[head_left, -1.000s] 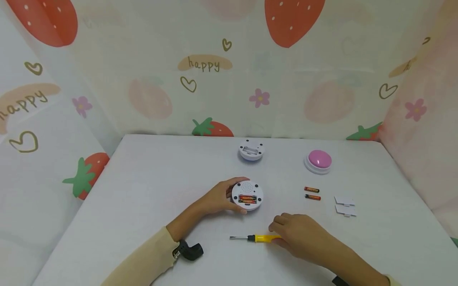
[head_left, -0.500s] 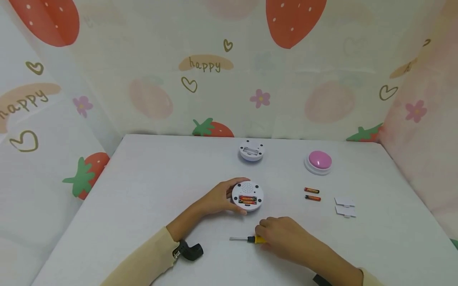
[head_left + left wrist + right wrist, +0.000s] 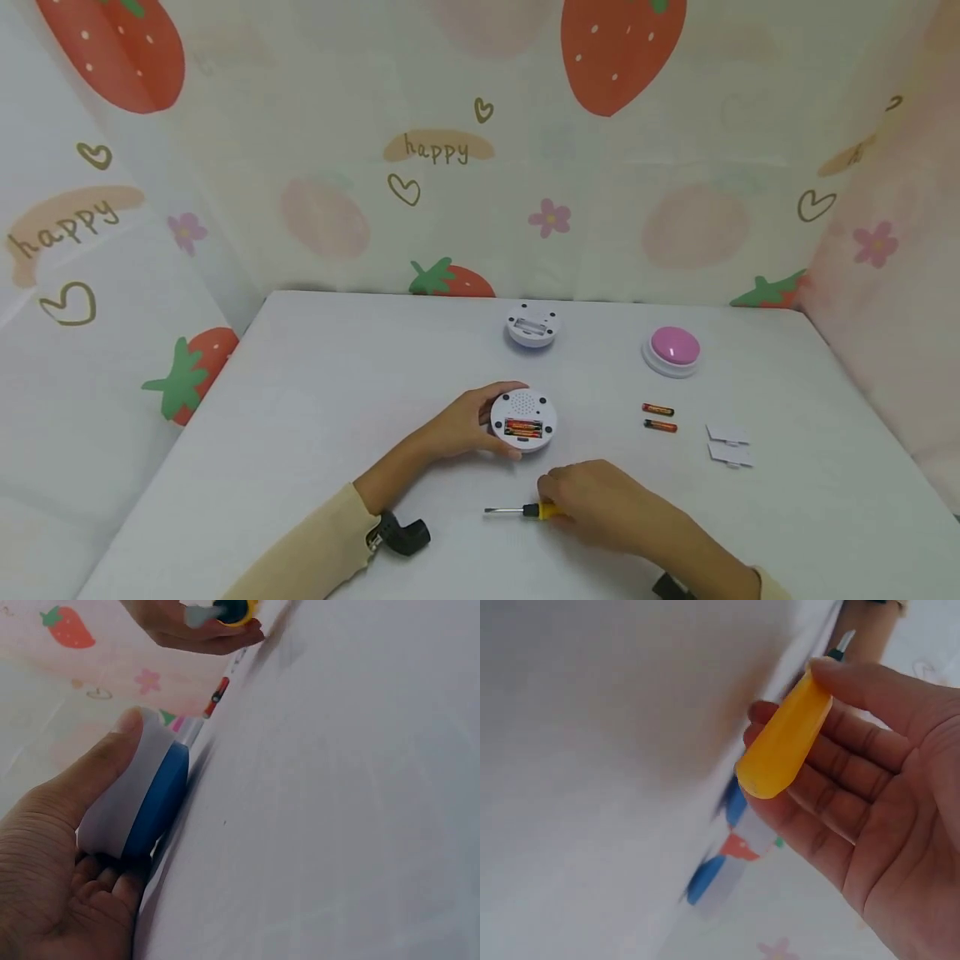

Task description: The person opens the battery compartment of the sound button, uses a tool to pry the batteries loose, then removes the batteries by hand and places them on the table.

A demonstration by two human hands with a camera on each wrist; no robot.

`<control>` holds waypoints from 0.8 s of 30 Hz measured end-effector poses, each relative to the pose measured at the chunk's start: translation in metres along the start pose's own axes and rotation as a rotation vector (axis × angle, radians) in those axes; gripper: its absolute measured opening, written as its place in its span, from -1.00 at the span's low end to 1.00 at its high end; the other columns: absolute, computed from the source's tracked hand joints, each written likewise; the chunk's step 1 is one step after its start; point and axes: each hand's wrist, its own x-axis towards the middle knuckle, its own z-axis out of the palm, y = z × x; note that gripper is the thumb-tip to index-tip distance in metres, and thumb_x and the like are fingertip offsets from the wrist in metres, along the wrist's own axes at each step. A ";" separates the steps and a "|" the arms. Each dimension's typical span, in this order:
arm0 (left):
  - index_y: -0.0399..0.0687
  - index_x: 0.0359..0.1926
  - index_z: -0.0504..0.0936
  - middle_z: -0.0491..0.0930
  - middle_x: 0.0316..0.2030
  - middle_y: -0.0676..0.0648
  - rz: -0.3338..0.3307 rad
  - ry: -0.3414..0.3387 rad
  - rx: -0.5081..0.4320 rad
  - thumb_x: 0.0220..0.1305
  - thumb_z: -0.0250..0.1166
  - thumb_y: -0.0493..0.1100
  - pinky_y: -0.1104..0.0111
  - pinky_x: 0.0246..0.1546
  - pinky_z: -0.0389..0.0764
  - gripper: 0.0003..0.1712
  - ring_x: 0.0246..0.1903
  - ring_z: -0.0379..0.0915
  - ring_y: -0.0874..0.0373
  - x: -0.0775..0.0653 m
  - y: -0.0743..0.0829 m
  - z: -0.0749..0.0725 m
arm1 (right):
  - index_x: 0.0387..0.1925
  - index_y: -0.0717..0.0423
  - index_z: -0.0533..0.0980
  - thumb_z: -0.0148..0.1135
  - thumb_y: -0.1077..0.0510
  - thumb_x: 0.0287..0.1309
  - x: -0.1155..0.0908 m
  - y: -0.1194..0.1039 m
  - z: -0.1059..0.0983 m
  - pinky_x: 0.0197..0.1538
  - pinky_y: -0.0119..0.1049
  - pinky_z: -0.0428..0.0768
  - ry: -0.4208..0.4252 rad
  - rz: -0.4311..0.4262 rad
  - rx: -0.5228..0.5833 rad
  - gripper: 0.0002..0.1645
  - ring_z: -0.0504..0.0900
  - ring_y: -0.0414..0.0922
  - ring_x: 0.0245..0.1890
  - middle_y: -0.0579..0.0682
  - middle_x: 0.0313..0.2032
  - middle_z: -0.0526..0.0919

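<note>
A person's left hand (image 3: pixel 465 425) grips a white disc (image 3: pixel 525 405) by its side near the middle of the table (image 3: pixel 360 350), two batteries (image 3: pixel 523 428) seated in its exposed bay, while the right hand (image 3: pixel 603 504) pinches a yellow screwdriver (image 3: pixel 531 510) by the handle, tip pointing left. Beyond sit a second disc (image 3: pixel 532 337), bay side up, and a pink button (image 3: pixel 675 346); two loose cells (image 3: pixel 658 410) and two white covers (image 3: pixel 731 455) lie to the right.

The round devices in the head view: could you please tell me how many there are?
3: a white device in the left hand, a second white device farther back, and a pink-topped device to the right of that one.
</note>
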 end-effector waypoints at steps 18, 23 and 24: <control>0.09 0.48 0.33 0.40 0.37 0.07 0.003 -0.022 -0.055 -0.05 0.67 -0.21 0.40 0.37 0.34 0.07 0.34 0.34 0.21 -0.002 0.000 0.004 | -0.04 -0.06 0.69 0.46 0.12 0.20 -0.021 0.015 -0.058 0.01 -0.21 0.70 0.151 0.119 0.161 -0.72 0.64 -0.23 -0.20 -0.24 -0.19 0.74; 0.13 0.47 0.34 0.41 0.36 0.10 0.002 -0.005 -0.036 -0.09 0.69 -0.16 0.38 0.38 0.33 0.09 0.34 0.34 0.23 -0.002 0.002 0.002 | -0.12 -0.09 0.68 0.46 0.11 0.20 -0.025 0.024 -0.064 -0.08 -0.24 0.70 0.217 0.149 0.167 -0.79 0.60 -0.25 -0.27 -0.28 -0.26 0.71; 0.13 0.47 0.34 0.41 0.36 0.10 0.003 -0.001 -0.038 -0.09 0.69 -0.17 0.37 0.39 0.32 0.09 0.35 0.33 0.23 -0.002 0.002 0.002 | -0.13 -0.09 0.68 0.45 0.11 0.20 -0.025 0.027 -0.065 -0.10 -0.26 0.69 0.235 0.154 0.165 -0.81 0.59 -0.25 -0.29 -0.28 -0.28 0.71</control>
